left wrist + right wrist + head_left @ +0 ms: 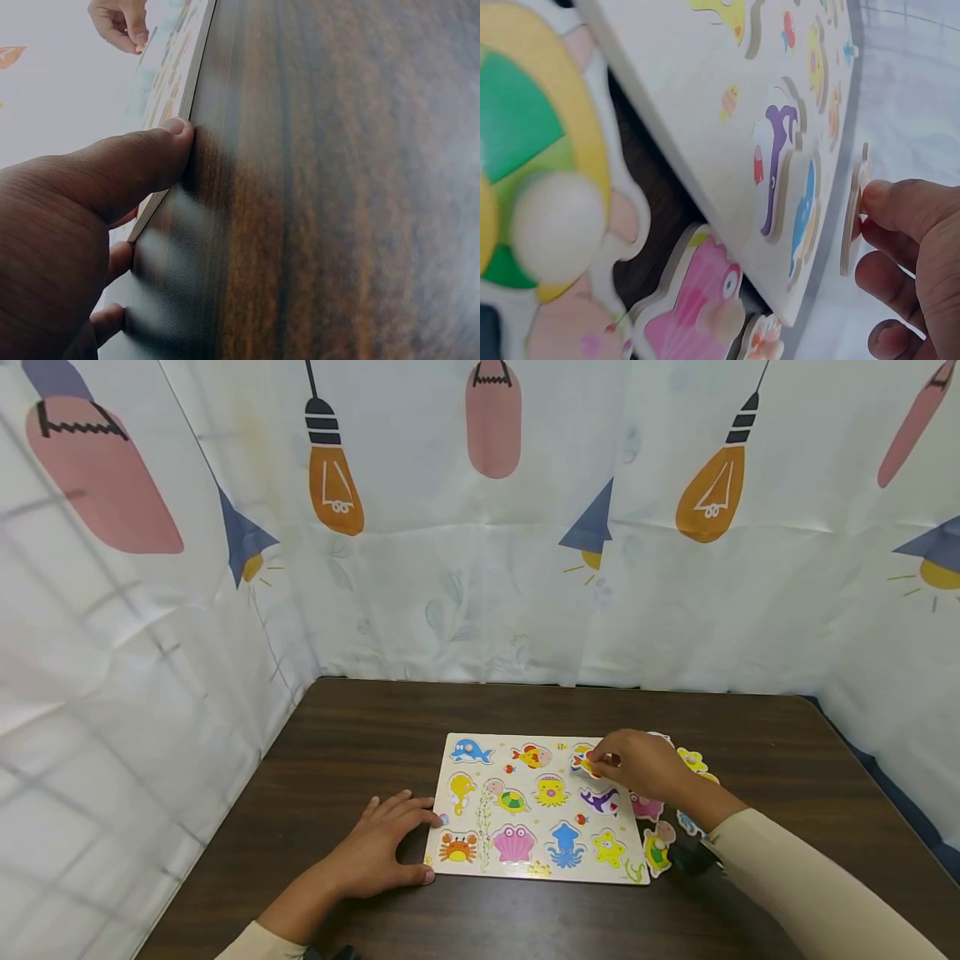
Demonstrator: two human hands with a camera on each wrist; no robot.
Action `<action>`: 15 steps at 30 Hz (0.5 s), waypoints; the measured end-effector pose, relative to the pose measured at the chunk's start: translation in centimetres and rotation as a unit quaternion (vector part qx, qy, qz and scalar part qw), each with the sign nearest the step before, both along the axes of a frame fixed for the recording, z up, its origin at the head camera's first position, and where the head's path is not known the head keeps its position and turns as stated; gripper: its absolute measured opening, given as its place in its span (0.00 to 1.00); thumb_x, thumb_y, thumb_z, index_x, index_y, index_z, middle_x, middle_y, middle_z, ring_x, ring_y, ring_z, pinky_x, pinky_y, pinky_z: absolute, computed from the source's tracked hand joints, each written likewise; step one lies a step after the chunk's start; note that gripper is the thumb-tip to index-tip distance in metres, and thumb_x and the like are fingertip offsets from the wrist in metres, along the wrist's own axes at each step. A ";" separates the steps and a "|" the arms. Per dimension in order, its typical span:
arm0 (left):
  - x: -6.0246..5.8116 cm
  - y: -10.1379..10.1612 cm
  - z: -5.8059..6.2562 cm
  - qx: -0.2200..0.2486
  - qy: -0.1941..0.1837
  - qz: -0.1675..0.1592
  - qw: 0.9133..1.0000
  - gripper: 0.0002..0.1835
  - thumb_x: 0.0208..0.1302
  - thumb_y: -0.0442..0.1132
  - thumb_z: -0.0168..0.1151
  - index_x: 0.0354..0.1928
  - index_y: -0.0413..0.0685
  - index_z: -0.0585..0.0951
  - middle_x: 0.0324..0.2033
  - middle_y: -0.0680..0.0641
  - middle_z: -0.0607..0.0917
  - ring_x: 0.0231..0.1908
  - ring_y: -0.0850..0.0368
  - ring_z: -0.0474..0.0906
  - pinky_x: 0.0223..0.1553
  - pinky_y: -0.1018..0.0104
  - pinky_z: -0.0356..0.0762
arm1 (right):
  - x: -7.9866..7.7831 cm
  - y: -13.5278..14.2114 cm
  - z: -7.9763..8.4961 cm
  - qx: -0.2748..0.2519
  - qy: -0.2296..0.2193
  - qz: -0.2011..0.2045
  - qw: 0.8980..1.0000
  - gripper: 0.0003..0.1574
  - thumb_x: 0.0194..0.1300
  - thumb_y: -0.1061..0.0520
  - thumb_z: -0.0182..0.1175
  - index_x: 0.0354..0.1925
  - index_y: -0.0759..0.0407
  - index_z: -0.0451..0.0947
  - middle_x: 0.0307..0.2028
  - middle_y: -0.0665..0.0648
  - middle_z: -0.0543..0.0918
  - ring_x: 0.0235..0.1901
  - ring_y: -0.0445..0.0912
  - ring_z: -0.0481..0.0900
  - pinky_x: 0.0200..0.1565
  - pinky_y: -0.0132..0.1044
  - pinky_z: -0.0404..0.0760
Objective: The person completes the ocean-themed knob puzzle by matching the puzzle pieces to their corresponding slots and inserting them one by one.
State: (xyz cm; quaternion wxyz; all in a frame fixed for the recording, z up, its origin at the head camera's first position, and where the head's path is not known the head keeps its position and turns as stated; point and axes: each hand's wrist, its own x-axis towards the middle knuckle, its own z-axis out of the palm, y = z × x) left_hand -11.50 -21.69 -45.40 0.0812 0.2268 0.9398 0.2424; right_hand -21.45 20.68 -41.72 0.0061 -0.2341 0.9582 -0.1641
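Observation:
A pale wooden peg-puzzle board [472, 822] with printed sea animals lies on the dark table. My right hand [645, 768] pinches a wooden puzzle piece [852, 217] between thumb and fingertips. In the right wrist view that piece shows edge-on, its picture hidden. The hand is over the board's far right corner, by a recess with a blue and orange fish picture [804, 217]. My left hand [378, 852] rests on the table at the board's left edge, fingers spread, thumb [176, 135] against the near corner.
Loose pieces lie along the board's right side: a turtle piece [658, 849], a pink piece [697, 285] with a round knob, a yellow piece [692, 758] and others partly under my right forearm. A printed white curtain [465, 577] hangs behind the table's far edge.

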 end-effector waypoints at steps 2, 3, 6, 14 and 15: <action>0.0 0.0 0.0 0.002 0.000 -0.001 1.000 0.31 0.54 0.63 0.75 0.59 0.68 0.77 0.71 0.53 0.71 0.75 0.39 0.55 0.70 0.26 0.39 | -0.2 -0.2 -0.1 -0.002 0.000 0.002 1.000 0.10 0.62 0.50 0.74 0.43 0.47 0.90 0.40 0.44 0.88 0.34 0.38 0.80 0.34 0.36 0.82; 0.0 0.0 0.0 0.002 0.000 -0.001 1.000 0.31 0.54 0.63 0.75 0.60 0.68 0.77 0.71 0.53 0.71 0.75 0.39 0.55 0.70 0.25 0.39 | -0.2 -0.3 -0.1 -0.004 -0.003 0.001 1.000 0.10 0.63 0.49 0.74 0.43 0.46 0.90 0.40 0.44 0.88 0.34 0.37 0.81 0.35 0.36 0.82; 0.0 0.0 -0.2 0.002 0.000 -0.002 1.000 0.31 0.54 0.63 0.75 0.59 0.68 0.77 0.71 0.53 0.71 0.75 0.38 0.55 0.70 0.25 0.39 | -0.4 -0.7 -0.2 -0.005 -0.004 0.000 1.000 0.10 0.63 0.49 0.74 0.44 0.45 0.90 0.41 0.44 0.88 0.35 0.38 0.81 0.35 0.36 0.82; 0.0 -0.1 -0.4 0.000 0.003 0.001 1.000 0.31 0.54 0.62 0.76 0.59 0.69 0.78 0.71 0.53 0.71 0.75 0.39 0.56 0.70 0.27 0.39 | -1.0 -1.7 -0.4 -0.009 0.005 0.008 1.000 0.10 0.63 0.50 0.74 0.43 0.46 0.90 0.39 0.43 0.87 0.35 0.38 0.80 0.37 0.36 0.82; 0.0 -0.1 -0.4 -0.001 0.002 0.001 1.000 0.31 0.54 0.62 0.76 0.59 0.69 0.78 0.71 0.53 0.71 0.75 0.39 0.56 0.70 0.27 0.39 | -1.1 -1.8 -0.4 -0.011 0.001 0.006 1.000 0.10 0.63 0.50 0.74 0.43 0.46 0.90 0.39 0.42 0.86 0.35 0.38 0.80 0.37 0.35 0.82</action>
